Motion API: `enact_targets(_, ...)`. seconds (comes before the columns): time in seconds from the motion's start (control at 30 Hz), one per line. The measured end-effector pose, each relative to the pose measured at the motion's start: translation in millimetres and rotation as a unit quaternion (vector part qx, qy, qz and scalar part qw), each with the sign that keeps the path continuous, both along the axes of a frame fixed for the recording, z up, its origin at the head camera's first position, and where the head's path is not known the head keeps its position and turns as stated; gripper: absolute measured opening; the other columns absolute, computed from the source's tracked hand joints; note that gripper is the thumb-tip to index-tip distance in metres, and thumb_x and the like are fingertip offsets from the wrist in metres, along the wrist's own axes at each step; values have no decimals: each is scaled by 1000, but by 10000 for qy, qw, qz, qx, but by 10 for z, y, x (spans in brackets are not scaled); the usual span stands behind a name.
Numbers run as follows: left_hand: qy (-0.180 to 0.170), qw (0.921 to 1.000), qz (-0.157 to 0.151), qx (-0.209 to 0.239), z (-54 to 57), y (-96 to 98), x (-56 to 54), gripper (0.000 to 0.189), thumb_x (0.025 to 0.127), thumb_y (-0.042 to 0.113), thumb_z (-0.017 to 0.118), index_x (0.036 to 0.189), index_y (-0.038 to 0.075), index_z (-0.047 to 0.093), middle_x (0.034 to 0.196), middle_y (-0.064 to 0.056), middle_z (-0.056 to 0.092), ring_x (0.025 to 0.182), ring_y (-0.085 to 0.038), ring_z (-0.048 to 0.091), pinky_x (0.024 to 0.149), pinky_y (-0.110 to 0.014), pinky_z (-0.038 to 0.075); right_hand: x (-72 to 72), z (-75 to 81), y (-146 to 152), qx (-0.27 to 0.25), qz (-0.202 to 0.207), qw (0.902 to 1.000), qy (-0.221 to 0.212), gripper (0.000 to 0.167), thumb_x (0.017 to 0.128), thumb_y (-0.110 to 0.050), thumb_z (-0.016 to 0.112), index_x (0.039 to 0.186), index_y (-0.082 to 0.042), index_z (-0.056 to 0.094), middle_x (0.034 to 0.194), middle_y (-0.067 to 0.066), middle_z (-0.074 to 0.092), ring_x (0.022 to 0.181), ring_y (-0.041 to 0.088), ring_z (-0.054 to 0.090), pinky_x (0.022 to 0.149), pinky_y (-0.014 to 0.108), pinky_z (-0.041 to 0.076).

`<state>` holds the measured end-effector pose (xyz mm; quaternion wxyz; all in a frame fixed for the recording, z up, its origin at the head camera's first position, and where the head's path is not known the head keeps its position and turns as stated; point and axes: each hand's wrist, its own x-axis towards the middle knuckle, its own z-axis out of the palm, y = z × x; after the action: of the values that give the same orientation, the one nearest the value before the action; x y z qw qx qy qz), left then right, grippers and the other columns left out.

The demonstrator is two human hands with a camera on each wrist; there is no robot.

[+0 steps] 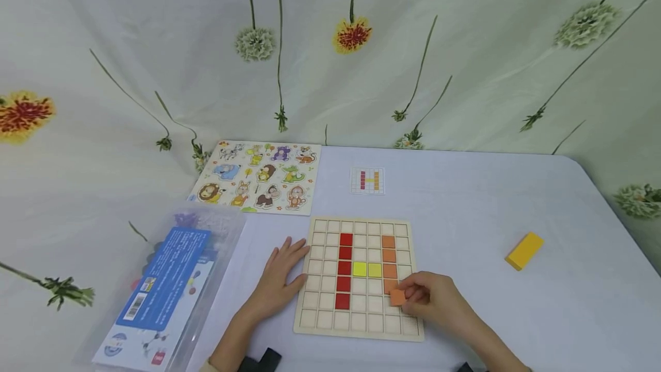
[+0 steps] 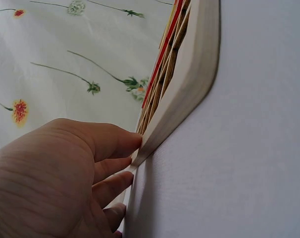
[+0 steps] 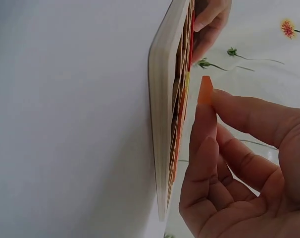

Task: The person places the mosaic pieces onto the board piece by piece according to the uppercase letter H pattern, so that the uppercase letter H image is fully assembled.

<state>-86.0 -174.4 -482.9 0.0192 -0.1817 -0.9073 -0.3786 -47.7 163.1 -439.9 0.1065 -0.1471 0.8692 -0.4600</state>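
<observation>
A square wooden grid board (image 1: 333,323) lies on the table. It bears a column of several red tiles (image 1: 344,268), two yellow tiles (image 1: 366,270) in one row, and a column of several orange tiles (image 1: 389,256). Between thumb and index finger, my right hand (image 1: 436,300) pinches a loose orange tile (image 1: 397,298), tilted just below the orange column; in the right wrist view this tile (image 3: 205,90) shows edge-on above the grid. My left hand (image 1: 279,277) has its fingers extended, and its fingertips touch the board's left edge, as the left wrist view also shows.
Behind the board lies a small pattern card (image 1: 368,181). An animal picture board (image 1: 258,175) is at the back left, and a clear plastic case (image 1: 219,245) with a blue-and-white booklet (image 1: 160,286) stands at the left. A yellow block (image 1: 524,251) sits on the right.
</observation>
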Motion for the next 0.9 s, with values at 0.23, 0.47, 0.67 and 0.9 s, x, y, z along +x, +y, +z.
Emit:
enact_targets(0.23, -8, 10000, 6, 14, 2, 14, -12, 54, 85, 4, 64, 138, 2, 52, 150, -19, 44, 146, -46, 22, 115, -66, 9, -2, -16, -77, 245, 164, 9995, -121, 22, 75, -1, 77, 95, -7, 70, 80, -4, 61, 69, -1, 54, 61, 18, 51)
enact_targets(0.47, -39, 10000, 2, -28, 0, 11, -8, 54, 85, 4, 64, 138, 2, 52, 150, -19, 44, 146, -47, 22, 115, -66, 9, 10, -12, -109, 292, 258, 9992, -84, 22, 72, 1, 79, 90, -8, 69, 78, -3, 60, 67, -1, 52, 59, 18, 50)
enact_targets(0.67, -102, 9999, 10, -27, 8, 17, -5, 54, 86, 5, 64, 138, 2, 52, 151, -18, 44, 146, -46, 21, 116, -66, 8, 5, -33, -128, 372, 256, 9989, -138, 23, 71, -1, 80, 89, -9, 68, 77, -4, 59, 65, -1, 51, 58, 18, 49)
enact_targets(0.9, -207, 9997, 75, -89, 13, 20, 11, 55, 86, 5, 65, 139, 1, 51, 151, -18, 43, 147, -44, 21, 117, -63, 9, -27, 33, -59, 445, -338, 9984, 100, 22, 75, -15, 83, 92, -10, 70, 78, -5, 61, 68, 0, 53, 60, 19, 49)
